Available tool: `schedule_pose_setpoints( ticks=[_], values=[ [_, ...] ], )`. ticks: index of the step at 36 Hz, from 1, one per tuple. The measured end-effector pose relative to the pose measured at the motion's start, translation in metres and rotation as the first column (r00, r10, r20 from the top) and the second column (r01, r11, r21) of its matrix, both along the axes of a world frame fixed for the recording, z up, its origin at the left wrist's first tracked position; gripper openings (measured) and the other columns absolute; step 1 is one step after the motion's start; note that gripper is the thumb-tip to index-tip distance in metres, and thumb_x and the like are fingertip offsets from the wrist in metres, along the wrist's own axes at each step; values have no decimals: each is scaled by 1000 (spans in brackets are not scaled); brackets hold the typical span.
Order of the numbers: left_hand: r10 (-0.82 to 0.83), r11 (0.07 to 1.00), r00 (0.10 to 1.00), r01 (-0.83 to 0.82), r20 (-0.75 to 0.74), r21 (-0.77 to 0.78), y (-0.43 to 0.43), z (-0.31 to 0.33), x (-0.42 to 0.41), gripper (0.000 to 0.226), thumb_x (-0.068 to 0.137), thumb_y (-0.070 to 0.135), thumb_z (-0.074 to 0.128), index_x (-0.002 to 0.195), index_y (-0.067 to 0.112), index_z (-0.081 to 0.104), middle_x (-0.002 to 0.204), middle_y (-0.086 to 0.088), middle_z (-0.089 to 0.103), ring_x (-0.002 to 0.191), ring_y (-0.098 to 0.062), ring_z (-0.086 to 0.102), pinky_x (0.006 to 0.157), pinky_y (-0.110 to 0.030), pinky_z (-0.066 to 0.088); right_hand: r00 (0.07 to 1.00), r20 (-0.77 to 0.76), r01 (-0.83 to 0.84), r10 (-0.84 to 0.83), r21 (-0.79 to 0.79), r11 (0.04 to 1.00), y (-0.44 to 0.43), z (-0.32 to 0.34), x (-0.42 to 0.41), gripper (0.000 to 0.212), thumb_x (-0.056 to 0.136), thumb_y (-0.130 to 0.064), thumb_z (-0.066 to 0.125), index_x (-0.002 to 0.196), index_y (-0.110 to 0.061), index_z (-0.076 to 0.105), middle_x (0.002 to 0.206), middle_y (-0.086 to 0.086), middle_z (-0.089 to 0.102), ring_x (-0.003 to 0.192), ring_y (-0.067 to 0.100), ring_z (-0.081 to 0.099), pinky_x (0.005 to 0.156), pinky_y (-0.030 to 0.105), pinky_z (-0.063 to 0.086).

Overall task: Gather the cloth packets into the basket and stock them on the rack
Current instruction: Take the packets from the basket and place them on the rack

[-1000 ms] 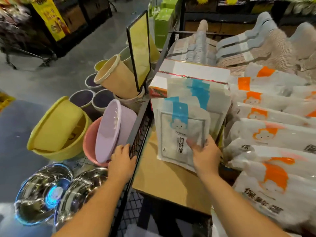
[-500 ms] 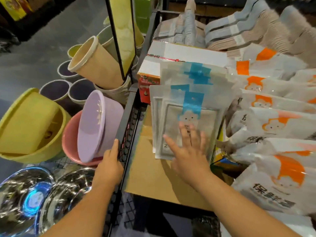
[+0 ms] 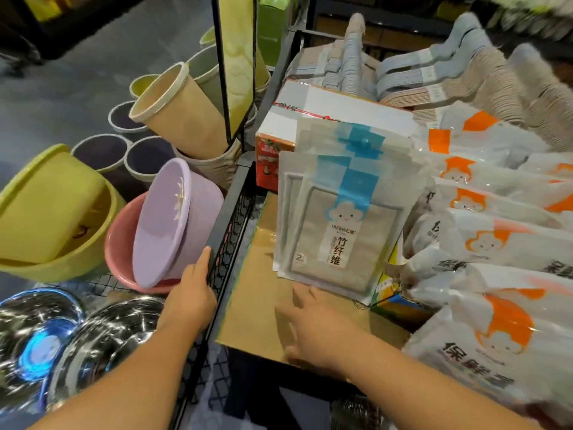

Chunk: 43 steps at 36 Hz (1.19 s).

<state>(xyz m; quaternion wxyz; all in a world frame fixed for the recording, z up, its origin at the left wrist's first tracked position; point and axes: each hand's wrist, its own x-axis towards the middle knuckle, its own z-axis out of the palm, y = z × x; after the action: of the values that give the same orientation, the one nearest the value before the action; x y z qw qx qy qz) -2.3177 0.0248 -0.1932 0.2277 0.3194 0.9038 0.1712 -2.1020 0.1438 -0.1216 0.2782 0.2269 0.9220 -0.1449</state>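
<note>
Rack rim (image 3: 230, 209) in left hand (image 3: 192, 301); right hand (image 3: 313, 330) open below packets (image 3: 338, 218).

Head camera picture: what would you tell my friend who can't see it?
Blue-labelled cloth packets stand on cardboard, and a person's open right hand hovers just below them. The left hand rests on the black wire rack beside plastic basins.

wire rack (image 3: 230, 231) holds a cardboard sheet (image 3: 257, 302) with cloth packets (image 3: 338, 218) standing.

Dim indoor light; glare on the steel bowls (image 3: 40, 346); right hand (image 3: 313, 330) motion-blurred; wide-angle bending at edges
</note>
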Motion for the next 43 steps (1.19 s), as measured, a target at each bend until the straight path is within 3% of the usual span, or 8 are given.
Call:
schedule_pose_setpoints(
  ticks=[3, 11, 16, 23, 27, 32, 36, 43],
  values=[
    [-2, 1000, 1000, 2, 5, 17, -2, 3, 1, 79, 95, 6, 40, 157, 39, 4, 144, -4, 40, 94, -28, 56, 78, -43, 47, 978, 206, 6, 19, -121, 993, -7, -1, -5, 116, 88, -31, 77, 160, -26, -14, 160, 17, -32, 147, 47, -24, 124, 56, 6],
    [121, 992, 993, -121, 19, 21, -25, 20, 24, 24, 99, 28, 49, 119, 28, 35, 121, -11, 63, 97, -39, 63, 82, -50, 51, 977, 213, 23, 3, -119, 993, -7, -5, -3, 121, 86, -29, 78, 157, -30, -19, 160, 14, -35, 147, 44, -26, 123, 55, 5],
    [168, 984, 985, -166, 30, -57, -92, 20, 52, 34, 101, 48, 42, 128, 26, 40, 118, -9, 66, 98, -40, 64, 79, -44, 49, 972, 236, 9, 10, -77, 997, -11, -2, -4, 122, 86, -27, 79, 157, -29, -21, 159, 16, -33, 147, 46, -24, 123, 57, 5],
    [259, 958, 965, -252, 41, -134, -208, 23, 104, 40, 101, 52, 39, 133, 28, 36, 125, -3, 59, 103, -33, 62, 79, -40, 46, 967, 252, 19, -31, 52, 998, -34, 14, -10, 116, 86, -37, 77, 160, -23, -12, 165, 20, -17, 152, 47, -2, 123, 54, 17],
    [253, 931, 967, -253, -37, -262, -271, 20, 132, 55, 98, 63, 35, 143, 32, 33, 133, -1, 55, 119, -27, 55, 88, -45, 50, 981, 187, 40, -46, 33, 999, -63, 32, -18, 70, 100, -41, 56, 154, -6, 30, 156, 18, 37, 142, 34, 39, 113, 38, 33],
    [380, 870, 920, -390, -93, -302, -361, 39, 168, 55, 97, 67, 28, 128, 27, 49, 130, -2, 53, 123, -27, 48, 91, -44, 47, 996, -87, -32, 33, 12, 999, -134, 28, -35, 37, 99, -38, 58, 123, -11, 58, 128, 13, 62, 113, 29, 57, 91, 35, 44],
    [485, 822, 866, -498, -118, -275, -443, 38, 188, 92, 74, 73, 2, 138, 27, 48, 132, -3, 56, 123, -29, 50, 96, -42, 46, 960, -213, -171, 184, 76, 982, -214, 28, -43, 59, 100, -46, 56, 146, -10, 45, 144, 14, 49, 130, 32, 48, 106, 39, 40],
    [649, 705, 758, -632, -66, -322, -560, 32, 225, 66, 100, 62, 31, 156, 26, 26, 158, -2, 32, 141, -26, 34, 111, -43, 35, 865, -298, -396, 404, 91, 914, -343, 31, -50, 53, 100, -35, 57, 142, -5, 50, 145, 20, 48, 136, 37, 40, 113, 47, 33]
  ],
)
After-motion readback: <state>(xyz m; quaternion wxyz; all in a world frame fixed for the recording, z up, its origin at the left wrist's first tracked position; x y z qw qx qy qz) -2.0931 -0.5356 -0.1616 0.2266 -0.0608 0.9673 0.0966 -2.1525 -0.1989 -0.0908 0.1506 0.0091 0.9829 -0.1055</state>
